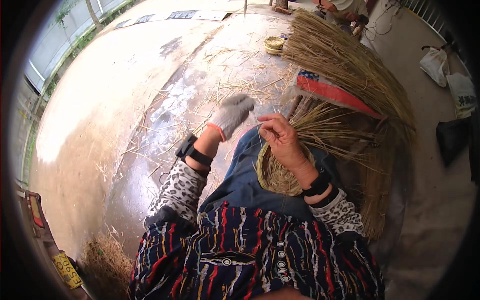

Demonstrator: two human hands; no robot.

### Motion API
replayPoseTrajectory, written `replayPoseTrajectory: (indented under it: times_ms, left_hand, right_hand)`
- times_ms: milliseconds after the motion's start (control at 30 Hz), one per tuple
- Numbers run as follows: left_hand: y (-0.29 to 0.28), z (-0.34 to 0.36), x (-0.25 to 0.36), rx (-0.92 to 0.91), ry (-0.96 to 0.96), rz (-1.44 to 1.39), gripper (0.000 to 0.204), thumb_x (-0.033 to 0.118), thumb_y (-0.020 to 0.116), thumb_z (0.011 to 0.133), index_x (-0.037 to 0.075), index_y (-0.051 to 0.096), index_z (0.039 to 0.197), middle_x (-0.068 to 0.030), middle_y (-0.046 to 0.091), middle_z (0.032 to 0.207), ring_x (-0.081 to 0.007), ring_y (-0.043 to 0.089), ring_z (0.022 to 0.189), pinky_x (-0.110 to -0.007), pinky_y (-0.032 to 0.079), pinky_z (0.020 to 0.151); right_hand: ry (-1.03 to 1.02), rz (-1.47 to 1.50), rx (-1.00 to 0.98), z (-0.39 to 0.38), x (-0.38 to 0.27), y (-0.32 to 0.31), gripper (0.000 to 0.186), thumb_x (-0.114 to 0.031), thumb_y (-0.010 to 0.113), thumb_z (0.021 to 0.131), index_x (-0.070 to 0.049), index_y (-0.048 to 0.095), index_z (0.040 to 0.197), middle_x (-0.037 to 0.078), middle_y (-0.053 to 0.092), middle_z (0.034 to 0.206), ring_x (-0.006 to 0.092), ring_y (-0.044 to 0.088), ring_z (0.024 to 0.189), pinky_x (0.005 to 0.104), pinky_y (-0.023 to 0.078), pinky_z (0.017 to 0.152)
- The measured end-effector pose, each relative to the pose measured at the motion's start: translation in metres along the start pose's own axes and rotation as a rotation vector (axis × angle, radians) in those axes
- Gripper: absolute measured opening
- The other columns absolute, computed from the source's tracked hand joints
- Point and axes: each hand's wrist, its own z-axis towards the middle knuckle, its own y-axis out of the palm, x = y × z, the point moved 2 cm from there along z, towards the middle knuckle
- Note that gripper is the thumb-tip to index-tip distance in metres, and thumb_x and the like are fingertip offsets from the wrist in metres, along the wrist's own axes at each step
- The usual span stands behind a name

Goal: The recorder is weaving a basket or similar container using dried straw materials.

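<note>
The left hand [235, 114], in a grey glove, is blurry at the top of a thin strand [260, 135]; I cannot tell if it grips it. The bare right hand [281, 139] has bent fingers right by the strand, but I cannot tell if they pinch it. The round straw basket [280, 177] sits on the lap, under the right hand. A big straw pile [350, 62] lies far right, near 2 small baskets [274, 44].

And we're outdoors in a sunlit yard, a basket-weaving spot: straw bundle [345, 62], woven basket [279, 174] on a lap, greenery [80, 45] along the ground's [95, 135] far-left edge!
</note>
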Motion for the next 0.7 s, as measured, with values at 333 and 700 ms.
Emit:
replayPoseTrajectory:
  times_ms: [333, 700]
  left_hand:
    - [0.012, -0.031, -0.038, -0.19, -0.149, -0.02, 0.036, 0.028, 0.058, 0.092, 0.002, 0.058, 0.117, -0.0035, 0.064, 0.091, -0.0104, 0.06, 0.08, -0.024, 0.048, 0.07]
    - [0.018, -0.067, 0.028, 0.101, 0.958, 0.4, 0.015, 0.007, 0.059, 0.088, 0.001, 0.062, 0.101, -0.016, 0.063, 0.103, -0.0298, 0.061, 0.09, -0.038, 0.05, 0.08]
  right_hand:
    - [0.373, 0.411, -0.041, -0.003, 0.007, -0.002, 0.016, -0.016, 0.049, 0.1, -0.003, 0.057, 0.1, 0.005, 0.067, 0.099, 0.013, 0.064, 0.087, 0.0278, 0.053, 0.08]
    - [0.222, 0.04, -0.033, -0.005, 0.021, 0.004, 0.014, -0.014, 0.056, 0.095, -0.001, 0.057, 0.092, 0.007, 0.063, 0.076, 0.0139, 0.06, 0.072, 0.0279, 0.048, 0.067]
